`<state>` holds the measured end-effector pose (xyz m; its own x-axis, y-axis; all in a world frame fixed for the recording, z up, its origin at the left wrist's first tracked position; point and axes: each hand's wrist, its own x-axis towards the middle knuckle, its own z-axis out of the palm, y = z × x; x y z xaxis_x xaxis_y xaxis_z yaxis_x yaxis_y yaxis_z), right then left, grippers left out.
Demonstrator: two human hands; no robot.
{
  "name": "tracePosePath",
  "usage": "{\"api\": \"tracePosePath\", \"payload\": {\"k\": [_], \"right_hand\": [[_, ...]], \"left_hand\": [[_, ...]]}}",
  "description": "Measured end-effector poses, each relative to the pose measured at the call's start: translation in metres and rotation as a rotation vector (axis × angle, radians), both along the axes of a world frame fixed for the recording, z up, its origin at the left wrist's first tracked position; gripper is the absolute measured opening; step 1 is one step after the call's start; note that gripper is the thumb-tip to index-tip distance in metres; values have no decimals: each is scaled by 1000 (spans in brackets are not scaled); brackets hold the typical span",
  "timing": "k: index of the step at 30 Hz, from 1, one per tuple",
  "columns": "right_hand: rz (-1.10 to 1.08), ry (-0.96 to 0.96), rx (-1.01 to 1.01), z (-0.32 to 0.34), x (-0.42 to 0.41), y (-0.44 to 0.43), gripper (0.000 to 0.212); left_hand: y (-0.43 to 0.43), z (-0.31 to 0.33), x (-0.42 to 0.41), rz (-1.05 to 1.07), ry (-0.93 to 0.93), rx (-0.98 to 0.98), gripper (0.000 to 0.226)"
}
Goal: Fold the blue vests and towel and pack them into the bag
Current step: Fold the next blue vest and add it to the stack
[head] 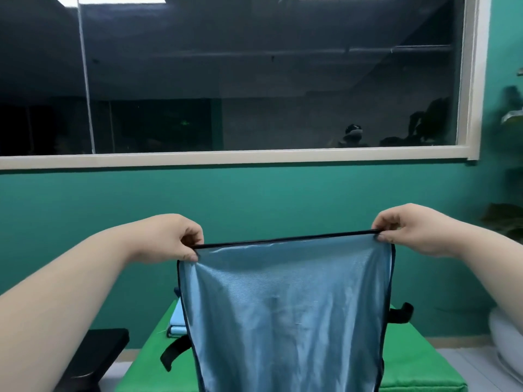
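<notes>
Blue vest (283,306) held up in the air for folding. The left hand (175,239) pinches one upper corner of the vest's black-trimmed edge between thumb and curled fingers; the right hand (402,227) pinches the opposite corner in the same way. The edge is drawn taut between them, so the shiny cloth hangs flat and square, presumably to shake out creases and line up the sides before the first fold. The vest hangs above the green table (410,363), its lower part running out of view. Black straps (172,353) project at either side. A folded light-blue cloth (177,321) lies on the table, partly hidden behind the vest; vest or towel cannot be told. No bag is visible.
</notes>
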<state>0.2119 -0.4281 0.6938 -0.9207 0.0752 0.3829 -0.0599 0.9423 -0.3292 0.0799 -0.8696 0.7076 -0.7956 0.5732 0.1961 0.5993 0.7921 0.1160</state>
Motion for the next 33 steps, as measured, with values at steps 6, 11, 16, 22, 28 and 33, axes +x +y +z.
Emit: {"api": "tracePosePath", "payload": {"k": [6, 11, 16, 22, 28, 33], "right_hand": [[-117, 69, 58, -1, -1, 3, 10], [-153, 86, 70, 0, -5, 1, 9], [-158, 77, -29, -1, -16, 7, 11], [-142, -14, -178, -12, -46, 26, 6], [-142, -24, -412, -32, -101, 54, 4], [-159, -21, -684, -41, -163, 84, 12]], "left_hand": [[-2, -2, -9, 77, 67, 65, 11], [7, -7, -18, 139, 1, 269, 8], [12, -10, -33, 120, -112, 468, 8], [31, -23, -64, 145, -190, 569, 6], [65, -41, -123, 112, -336, 785, 4], [92, -43, -182, 139, -363, 777, 3]]}}
